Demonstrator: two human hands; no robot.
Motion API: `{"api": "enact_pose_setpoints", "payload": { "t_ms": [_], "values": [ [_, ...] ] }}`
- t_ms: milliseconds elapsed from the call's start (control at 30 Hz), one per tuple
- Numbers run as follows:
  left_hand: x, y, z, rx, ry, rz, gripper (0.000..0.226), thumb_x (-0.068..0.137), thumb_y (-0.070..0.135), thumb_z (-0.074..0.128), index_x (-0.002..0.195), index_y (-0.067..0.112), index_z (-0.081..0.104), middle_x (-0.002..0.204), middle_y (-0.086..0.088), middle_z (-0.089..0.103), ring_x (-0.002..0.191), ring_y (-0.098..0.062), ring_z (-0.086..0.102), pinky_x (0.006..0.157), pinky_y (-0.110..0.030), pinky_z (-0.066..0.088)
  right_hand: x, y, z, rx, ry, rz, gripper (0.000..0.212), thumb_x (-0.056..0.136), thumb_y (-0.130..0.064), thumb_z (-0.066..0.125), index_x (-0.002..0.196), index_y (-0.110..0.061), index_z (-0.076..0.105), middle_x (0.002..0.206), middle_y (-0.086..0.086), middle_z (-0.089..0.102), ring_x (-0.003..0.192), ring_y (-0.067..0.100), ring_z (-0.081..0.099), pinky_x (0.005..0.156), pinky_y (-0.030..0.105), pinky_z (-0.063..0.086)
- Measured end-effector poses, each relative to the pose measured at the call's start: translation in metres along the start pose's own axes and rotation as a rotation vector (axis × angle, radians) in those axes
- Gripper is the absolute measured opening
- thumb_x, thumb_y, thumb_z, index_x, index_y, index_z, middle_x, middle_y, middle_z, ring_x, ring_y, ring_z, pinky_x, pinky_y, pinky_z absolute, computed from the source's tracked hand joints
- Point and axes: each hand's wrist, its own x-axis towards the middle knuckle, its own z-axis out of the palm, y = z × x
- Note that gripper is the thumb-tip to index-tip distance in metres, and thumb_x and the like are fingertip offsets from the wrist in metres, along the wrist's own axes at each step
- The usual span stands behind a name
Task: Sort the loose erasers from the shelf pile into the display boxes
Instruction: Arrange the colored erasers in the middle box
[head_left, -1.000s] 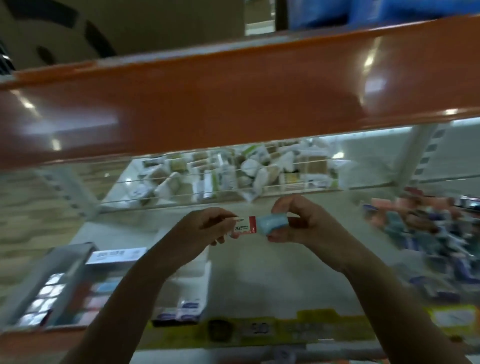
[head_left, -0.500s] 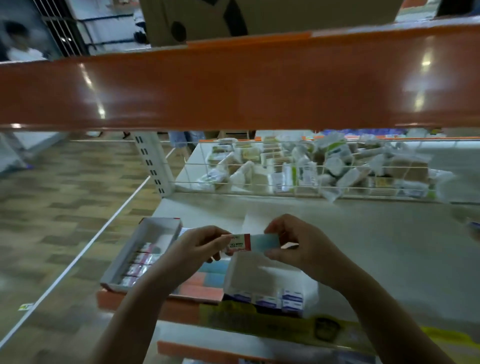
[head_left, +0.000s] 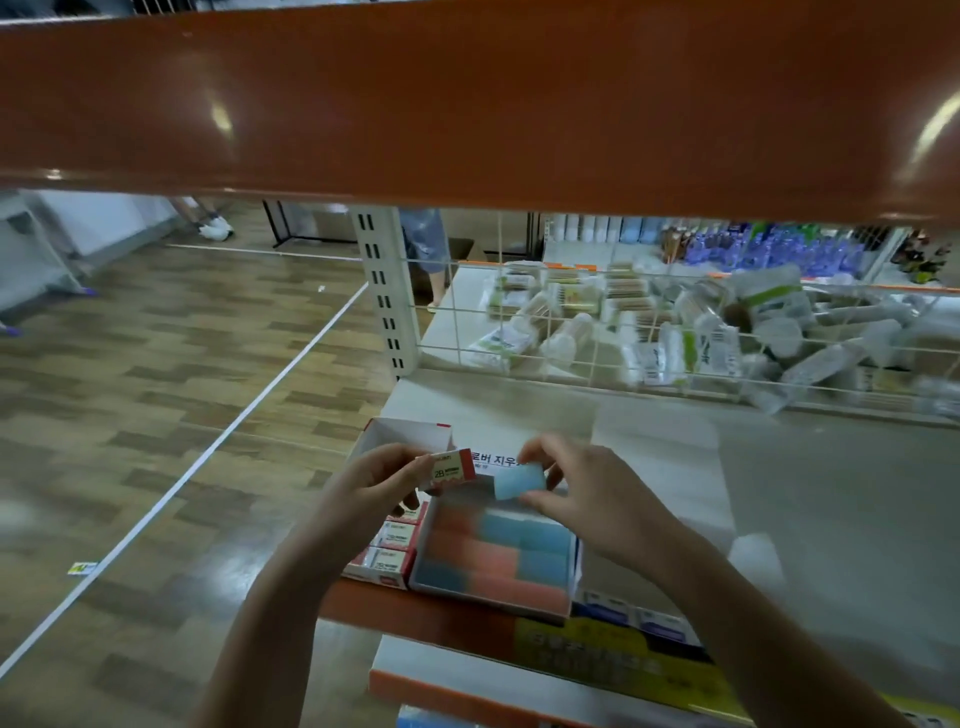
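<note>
The left hand pinches a red-and-white 2B sleeve; the right hand pinches a blue eraser, fingers clamped on it. Sleeve and eraser sit just apart, above a box of blue and orange erasers on the shelf. Left of that box stands a box of sleeved erasers. Beyond, a wire basket holds wrapped packs.

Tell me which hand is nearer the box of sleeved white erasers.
Left. The left hand hovers right above the box of sleeved erasers; the right hand is farther right, over the box of blue and pink erasers.
</note>
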Motion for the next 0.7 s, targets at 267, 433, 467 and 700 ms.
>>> {"api": "enact_pose_setpoints", "payload": {
  "t_ms": [267,433,467,700],
  "values": [
    [0.002,-0.017,-0.021,0.007,0.017,-0.019,0.017,0.093,0.023,0.051,0.096,0.019,0.067,0.077,0.006,0.069,0.064,-0.002,0.057,0.058,-0.016,0.045,0.032,-0.018,0.044,-0.349,-0.029,-0.028,0.026,0.088,-0.024,0.058,0.113,-0.019,0.051,0.113,-0.003,0.042,0.108,0.015,0.039,0.086,0.029,0.044],
    [0.005,-0.025,-0.024,0.012,0.016,-0.048,0.016,0.093,0.025,0.051,0.096,0.02,0.066,0.076,0.008,0.068,0.062,-0.001,0.057,0.06,-0.019,0.045,0.035,-0.02,0.06,-0.442,-0.019,-0.018,0.03,0.091,-0.021,0.055,0.119,-0.016,0.043,0.114,0.001,0.041,0.105,0.017,0.041,0.078,0.027,0.038],
    [0.005,-0.026,-0.025,0.014,0.014,-0.052,0.016,0.093,0.025,0.05,0.095,0.02,0.066,0.075,0.009,0.068,0.062,-0.001,0.057,0.06,-0.019,0.045,0.034,-0.02,0.063,-0.456,-0.015,-0.018,0.033,0.092,-0.02,0.054,0.122,-0.016,0.041,0.114,0.002,0.041,0.104,0.017,0.041,0.076,0.026,0.037],
    [0.008,-0.028,-0.028,0.018,0.009,-0.06,0.016,0.093,0.025,0.05,0.095,0.022,0.065,0.074,0.012,0.068,0.062,-0.001,0.057,0.063,-0.021,0.045,0.029,-0.022,0.066,-0.464,-0.004,-0.032,0.026,0.092,-0.012,0.054,0.117,-0.015,0.047,0.114,0.002,0.045,0.101,0.015,0.046,0.078,0.025,0.042]
  ]
}}
